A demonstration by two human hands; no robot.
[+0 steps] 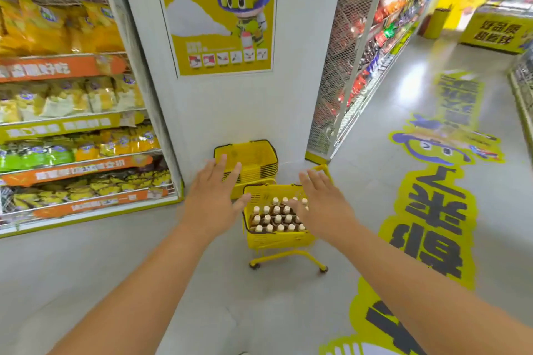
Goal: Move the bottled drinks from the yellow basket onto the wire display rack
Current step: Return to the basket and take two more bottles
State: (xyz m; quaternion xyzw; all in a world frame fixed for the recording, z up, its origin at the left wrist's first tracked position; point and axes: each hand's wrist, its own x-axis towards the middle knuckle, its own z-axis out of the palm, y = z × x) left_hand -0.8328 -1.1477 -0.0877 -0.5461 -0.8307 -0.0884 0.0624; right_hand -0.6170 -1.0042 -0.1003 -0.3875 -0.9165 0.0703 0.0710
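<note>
A yellow basket [274,238] sits on a small wheeled yellow cart on the floor, straight ahead of me. It is packed with several dark bottled drinks [272,219] with white caps, standing upright. My left hand [215,196] is stretched out with its fingers spread, just left of the basket and holding nothing. My right hand [324,204] is also spread and empty, over the basket's right side, covering some of the bottles. A wire mesh rack [340,72] of snacks stands to the right of the white pillar.
A stack of empty yellow baskets [248,163] stands behind the cart against the white pillar [294,66] with a yellow poster. Snack shelves [72,124] fill the left. The aisle floor to the right carries large yellow decals [432,210].
</note>
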